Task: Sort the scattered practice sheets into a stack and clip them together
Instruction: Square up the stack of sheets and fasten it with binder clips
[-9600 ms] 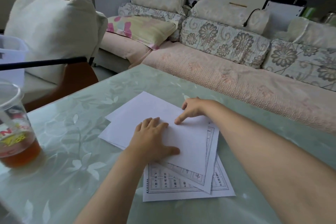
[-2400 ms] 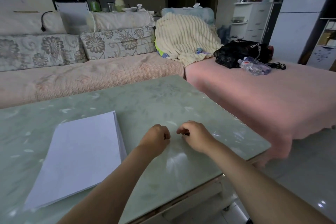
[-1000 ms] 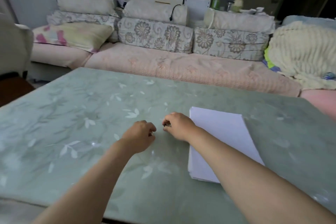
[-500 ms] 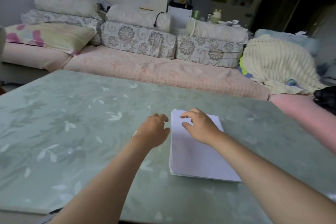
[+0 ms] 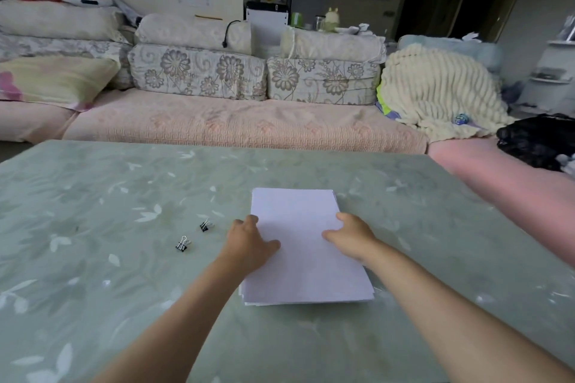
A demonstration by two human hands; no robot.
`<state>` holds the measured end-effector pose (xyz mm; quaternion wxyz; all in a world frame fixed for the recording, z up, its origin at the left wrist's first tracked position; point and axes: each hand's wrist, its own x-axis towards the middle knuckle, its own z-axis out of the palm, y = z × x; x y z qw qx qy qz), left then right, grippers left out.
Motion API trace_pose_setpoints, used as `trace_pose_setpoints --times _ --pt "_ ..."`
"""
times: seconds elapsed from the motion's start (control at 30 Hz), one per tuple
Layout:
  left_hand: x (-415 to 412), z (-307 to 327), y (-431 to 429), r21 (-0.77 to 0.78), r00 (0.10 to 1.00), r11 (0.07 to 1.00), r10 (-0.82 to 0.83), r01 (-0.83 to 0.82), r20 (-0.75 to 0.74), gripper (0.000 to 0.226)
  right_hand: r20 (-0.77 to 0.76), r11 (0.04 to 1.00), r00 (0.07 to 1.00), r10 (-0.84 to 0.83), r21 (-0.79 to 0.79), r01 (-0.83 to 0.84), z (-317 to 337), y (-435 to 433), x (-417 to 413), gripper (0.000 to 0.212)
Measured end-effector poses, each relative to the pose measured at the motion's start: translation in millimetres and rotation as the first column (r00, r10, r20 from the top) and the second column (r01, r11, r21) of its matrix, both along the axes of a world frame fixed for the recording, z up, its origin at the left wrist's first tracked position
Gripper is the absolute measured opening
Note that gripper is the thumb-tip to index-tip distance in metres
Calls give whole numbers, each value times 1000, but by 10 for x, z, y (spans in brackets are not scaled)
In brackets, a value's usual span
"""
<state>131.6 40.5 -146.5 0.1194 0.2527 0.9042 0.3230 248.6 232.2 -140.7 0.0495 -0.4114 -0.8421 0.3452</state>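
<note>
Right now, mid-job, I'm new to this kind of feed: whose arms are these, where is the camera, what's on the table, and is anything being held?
There is no machine here. These are a person's two bare arms, seen by one wide-angle camera worn on the head, which looks forward and down. A stack of sheets lies flat on the green table. The left hand holds its left edge and the right hand holds its right edge, with thumbs on top and fingers curled at the sides. Two black binder clips lie loose on the table to the left of the stack, a nearer clip and a farther clip. Neither is on the paper yet. A sofa stands behind the table.
</note>
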Motion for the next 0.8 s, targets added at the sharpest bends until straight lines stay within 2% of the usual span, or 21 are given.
trace_pose_setpoints --times 0.03,0.13,0.17,0.27,0.3,0.4,0.47,0.57,0.6,0.63,0.7,0.73,0.8 --pt "-15 19 27 11 998 999 34 -35 43 76 -24 999 999 -32 -43 31 -3 9 -38 62" --pt "-39 45 52 15 992 997 69 -71 106 74 -101 986 990 -96 -146 81 55 58 -85 16" --pt "-41 43 43 12 992 997 71 -72 109 74 -136 972 982 -128 -213 97 67 89 -105 15" --pt "-60 36 16 39 983 994 92 -100 156 75 -168 898 960 -225 -419 137 101 152 -164 49" --pt "-66 43 10 53 978 992 103 -114 180 76 -144 883 961 -235 -445 150 121 149 -172 52" --pt "-74 64 -3 -5 984 996 87 -87 158 82 -153 859 944 -293 -476 190 173 142 -136 26" --pt "-66 66 -10 -80 994 996 59 -51 94 85 -148 845 939 -312 -494 203 155 214 -103 18" --pt "-45 50 0 -140 999 990 34 -33 5 86 -89 812 969 -231 -566 142 171 189 -49 7" --pt "-39 50 4 -147 999 989 33 -34 -10 85 -73 820 973 -218 -555 142 146 173 -66 5" --pt "-31 50 5 -149 999 988 33 -35 -13 85 -40 864 979 -200 -479 157 131 147 -75 7" --pt "-23 42 7 -139 999 989 41 -42 -11 84 36 954 985 -171 -243 175 58 132 -120 25" --pt "-19 37 6 -135 999 990 45 -47 -12 84 64 968 982 -177 -168 185 31 129 -137 33" --pt "-12 23 5 -131 998 990 52 -55 -27 82 7 943 981 -194 -272 189 40 162 -180 34"
